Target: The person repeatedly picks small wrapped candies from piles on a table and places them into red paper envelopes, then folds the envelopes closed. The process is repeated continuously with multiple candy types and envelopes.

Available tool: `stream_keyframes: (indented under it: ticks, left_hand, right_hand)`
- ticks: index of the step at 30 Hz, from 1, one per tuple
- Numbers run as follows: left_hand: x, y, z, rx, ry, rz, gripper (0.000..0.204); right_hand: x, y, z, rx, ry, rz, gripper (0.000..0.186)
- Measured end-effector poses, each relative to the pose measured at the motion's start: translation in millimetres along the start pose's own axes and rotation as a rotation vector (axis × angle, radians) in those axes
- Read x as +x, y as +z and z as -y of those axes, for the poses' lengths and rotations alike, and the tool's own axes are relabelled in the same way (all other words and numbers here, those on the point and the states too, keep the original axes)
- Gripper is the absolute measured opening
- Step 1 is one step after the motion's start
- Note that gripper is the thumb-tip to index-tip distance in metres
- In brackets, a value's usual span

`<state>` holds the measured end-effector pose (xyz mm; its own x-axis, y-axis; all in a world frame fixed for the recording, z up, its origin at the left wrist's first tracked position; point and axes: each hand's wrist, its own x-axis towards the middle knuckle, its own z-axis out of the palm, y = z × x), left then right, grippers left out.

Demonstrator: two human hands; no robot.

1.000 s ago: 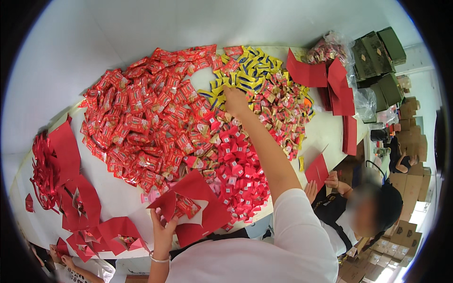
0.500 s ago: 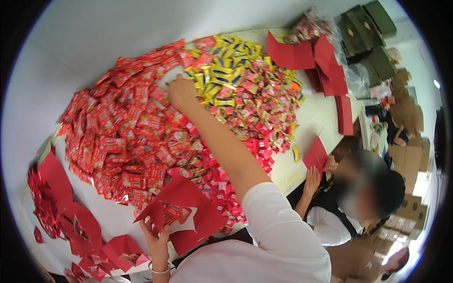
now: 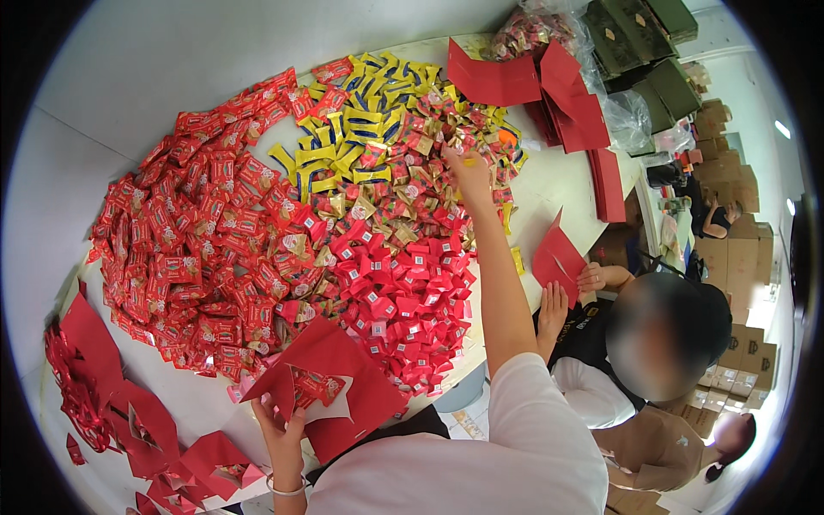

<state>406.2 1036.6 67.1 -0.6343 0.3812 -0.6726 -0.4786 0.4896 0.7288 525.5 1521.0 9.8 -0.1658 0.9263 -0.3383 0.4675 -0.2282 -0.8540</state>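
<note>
My left hand (image 3: 281,436), at the bottom with a bracelet on its wrist, grips the edge of an open red cardboard box (image 3: 369,395). Inside this box lie red snack packets (image 3: 316,386). Stretched out to the far side, my right hand (image 3: 469,172) is among small red-and-gold wrapped sweets (image 3: 416,184); its fingers are drawn together, and what they hold is hard to make out. Yellow-and-blue wrapped sticks (image 3: 360,120) lie to its left. Closer to me is a heap of pink-red wrapped pieces (image 3: 390,300). A broad pile of red packets (image 3: 197,232) covers the left.
At right, a co-worker's hands (image 3: 562,296) hold a red card (image 3: 556,253). Folded red boxes (image 3: 575,99) stand at the far right beside a plastic bag (image 3: 532,34) of sweets. Filled red boxes (image 3: 142,425) and shiny red ribbon (image 3: 77,382) lie at the near left.
My right hand has moved right, from beside the yellow sticks to the red-and-gold sweets. My left hand still holds the box. The co-worker's red card has tilted up.
</note>
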Motion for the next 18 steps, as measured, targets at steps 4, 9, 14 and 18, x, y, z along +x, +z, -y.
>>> stream_keyframes:
  ticks: [4, 9, 14, 18]
  left_hand:
    - [-7, 6, -16, 0.043, 0.003, 0.000, 0.083]
    - [-8, -1, -11, 0.038, 0.018, -0.032, 0.082]
    - [-12, -1, -17, -0.093, -0.039, -0.082, 0.071]
    - [-15, -1, -23, -0.087, -0.016, -0.055, 0.071]
  right_hand:
    - [-6, 34, 20, -0.637, -0.176, -0.086, 0.060]
    - [-3, 14, 6, -0.311, -0.217, -0.051, 0.051]
    - [-23, 8, -14, -0.494, -0.407, 0.020, 0.039]
    - [-48, 52, -10, -0.833, -0.396, -0.040, 0.048]
